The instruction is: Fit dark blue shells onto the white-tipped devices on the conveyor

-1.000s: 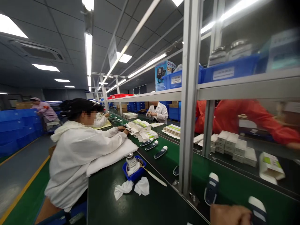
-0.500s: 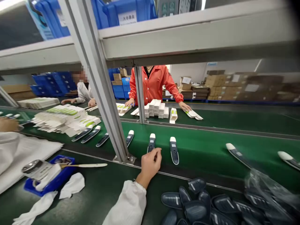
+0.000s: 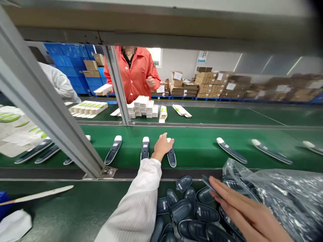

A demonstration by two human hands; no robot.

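Observation:
My left hand [image 3: 163,147] reaches over the green belt, its thumb and fingers closed about the white tip of a slim dark-blue handheld device [image 3: 172,158], which still lies on the belt. Another such device [image 3: 145,148] lies just left of that hand. At the lower right, my right hand [image 3: 244,208] has its fingers pressed together, with a thin dark-blue plastic cover [image 3: 209,184] at the fingertips, seen almost edge-on. Beneath and beside it is a pile of dark-blue covers [image 3: 181,210], partly under a clear plastic bag [image 3: 285,188].
A slanted metal post [image 3: 54,101] stands left, below an overhead shelf [image 3: 176,20]. More devices [image 3: 231,150] lie along the belt [image 3: 196,141]. Across it, a person in a red jacket [image 3: 137,74] holds a white box near stacked small boxes [image 3: 143,106]. A white stick [image 3: 47,193] lies left.
The view has shifted right. My left hand has moved to the device's white tip, and my right hand has come into view with a cover. The person opposite has lifted a box.

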